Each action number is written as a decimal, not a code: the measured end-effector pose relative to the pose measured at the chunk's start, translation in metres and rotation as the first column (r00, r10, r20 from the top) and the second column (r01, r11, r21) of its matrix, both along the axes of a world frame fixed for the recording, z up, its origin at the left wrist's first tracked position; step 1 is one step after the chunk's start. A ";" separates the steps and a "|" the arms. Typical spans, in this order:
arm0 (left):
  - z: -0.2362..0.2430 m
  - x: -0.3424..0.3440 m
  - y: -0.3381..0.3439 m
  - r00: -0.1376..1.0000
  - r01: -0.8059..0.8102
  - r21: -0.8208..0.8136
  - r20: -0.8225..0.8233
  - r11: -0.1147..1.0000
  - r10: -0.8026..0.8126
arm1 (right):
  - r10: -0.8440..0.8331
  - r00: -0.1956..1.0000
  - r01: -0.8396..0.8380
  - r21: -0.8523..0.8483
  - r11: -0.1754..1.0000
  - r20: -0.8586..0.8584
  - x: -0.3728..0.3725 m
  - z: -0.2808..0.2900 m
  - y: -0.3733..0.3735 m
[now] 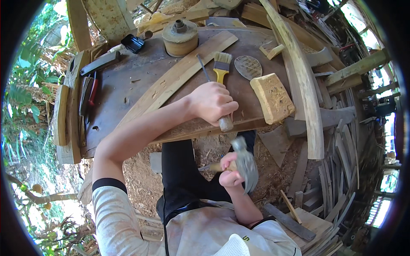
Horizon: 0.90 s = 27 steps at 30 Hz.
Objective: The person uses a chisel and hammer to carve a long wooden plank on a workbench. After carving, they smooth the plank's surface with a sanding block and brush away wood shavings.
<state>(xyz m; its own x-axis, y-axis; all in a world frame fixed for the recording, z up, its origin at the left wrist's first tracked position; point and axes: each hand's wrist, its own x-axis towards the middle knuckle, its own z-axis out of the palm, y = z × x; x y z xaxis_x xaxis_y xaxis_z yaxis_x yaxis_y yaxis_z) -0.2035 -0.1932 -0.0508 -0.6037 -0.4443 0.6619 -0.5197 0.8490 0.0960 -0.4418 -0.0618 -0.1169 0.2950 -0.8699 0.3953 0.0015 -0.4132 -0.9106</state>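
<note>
My left hand is wrapped round the wooden handle of a chisel. Its thin metal shaft points away toward a long flat plank, and the handle's butt sticks out on my side of the fist. Whether the tip touches the plank I cannot tell. In my right hand is a claw hammer, its grey metal head raised just off the bench edge and blurred. A paintbrush with a yellow handle lies just beyond my left hand. Right of that hand sits a roughly cut wood block.
The dark workbench holds a round wooden piece with a bolt, an oval plate, a black tray and a red-handled tool. A long pale pole crosses the right side. Wood scraps pile up beyond it.
</note>
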 end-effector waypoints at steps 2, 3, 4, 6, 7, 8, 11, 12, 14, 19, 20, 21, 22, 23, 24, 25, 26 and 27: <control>0.000 0.004 0.000 1.000 0.007 0.016 -0.020 1.000 -0.007 | 0.053 0.996 -0.064 0.159 0.985 0.075 0.005 0.024 0.006; -0.001 0.006 0.003 0.999 0.008 0.029 -0.031 1.000 -0.008 | 0.071 0.987 -0.113 0.315 0.942 0.143 0.011 0.035 0.010; -0.001 0.004 0.002 1.000 0.004 0.019 -0.018 1.000 -0.004 | 0.009 0.967 -0.029 0.075 0.997 0.254 0.017 0.027 0.006; -0.001 0.001 0.001 1.000 -0.006 -0.001 0.008 1.000 0.006 | 0.039 0.977 -0.095 0.261 0.961 0.211 0.011 0.024 0.001; -0.001 0.002 0.002 1.000 0.000 -0.002 -0.006 1.000 0.000 | 0.020 0.982 -0.085 0.346 0.935 0.188 0.013 0.034 0.003; -0.001 0.003 0.001 1.000 0.006 -0.002 -0.022 1.000 -0.006 | 0.001 0.986 -0.072 0.424 0.903 0.165 0.015 0.045 0.003; 0.000 0.002 0.002 1.000 0.009 -0.001 -0.011 1.000 -0.009 | -0.028 0.938 0.037 -0.020 0.999 0.346 0.017 0.007 -0.006; -0.001 0.002 0.001 1.000 0.002 0.000 0.004 1.000 -0.002 | -0.017 0.958 -0.004 0.072 0.997 0.285 0.012 0.005 -0.003; -0.001 0.005 0.002 0.999 0.026 -0.001 -0.025 1.000 -0.026 | -0.034 0.975 -0.027 0.270 0.963 0.221 0.013 0.021 0.002; 0.001 0.009 0.000 0.999 -0.008 0.003 0.035 1.000 0.008 | 0.046 0.990 -0.093 0.374 0.923 0.132 0.019 0.042 -0.002; 0.005 0.015 -0.002 0.999 -0.025 0.006 0.043 1.000 0.025 | 0.048 0.994 -0.091 0.498 0.862 0.099 0.021 0.064 -0.004; 0.007 0.019 0.000 0.998 -0.043 0.009 0.052 0.999 0.042 | 0.015 0.984 -0.079 0.367 0.927 0.175 0.022 0.052 -0.002; 0.008 0.017 -0.004 1.000 -0.005 -0.013 -0.003 1.000 0.005 | -0.021 0.968 -0.034 0.213 0.977 0.250 0.021 0.033 -0.003; 0.009 0.017 -0.004 1.000 -0.003 -0.012 0.017 1.000 0.004 | -0.028 0.943 0.010 0.057 0.998 0.332 0.024 0.020 -0.007; 0.009 0.017 -0.004 0.999 -0.002 -0.011 0.036 1.000 0.002 | 0.013 0.949 -0.024 0.029 0.999 0.314 0.018 0.011 -0.010; 0.007 0.019 0.001 0.998 -0.009 0.007 0.056 1.000 0.008 | 0.002 0.956 -0.045 0.138 0.989 0.294 0.018 0.012 -0.006; 0.005 0.018 0.002 0.999 -0.006 0.004 0.046 1.000 0.006 | -0.006 0.962 -0.064 0.246 0.967 0.272 0.018 0.014 -0.002; 0.004 0.020 0.004 1.000 0.002 0.012 0.022 1.000 -0.002 | -0.011 0.968 -0.080 0.350 0.933 0.249 0.020 0.015 0.002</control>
